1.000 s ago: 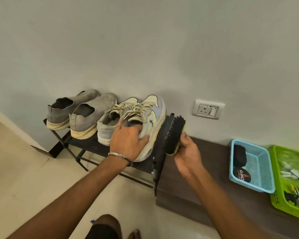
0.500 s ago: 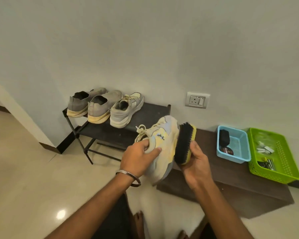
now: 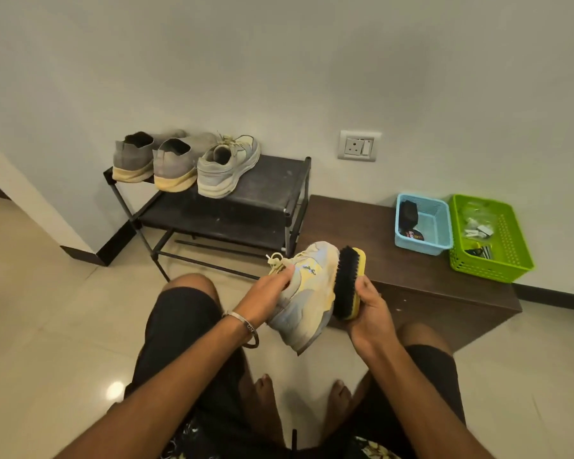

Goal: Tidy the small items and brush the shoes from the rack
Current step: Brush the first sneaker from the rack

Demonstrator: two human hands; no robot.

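Both hands busy: left hand (image 3: 268,294) fingers curled round sneaker (image 3: 307,293), right hand (image 3: 368,309) gripping brush (image 3: 348,281) w/ bristles on it.

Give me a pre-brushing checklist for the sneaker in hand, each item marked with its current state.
1. Left hand grips the sneaker at its opening: ok.
2. Right hand holds the brush: ok.
3. Bristles face the sneaker: ok.
4. Bristles touching the upper: cannot tell; they sit right beside it.
5. Sneaker lifted off the rack: ok.
6. Space left on the rack's top shelf beside the three other shoes: ok.
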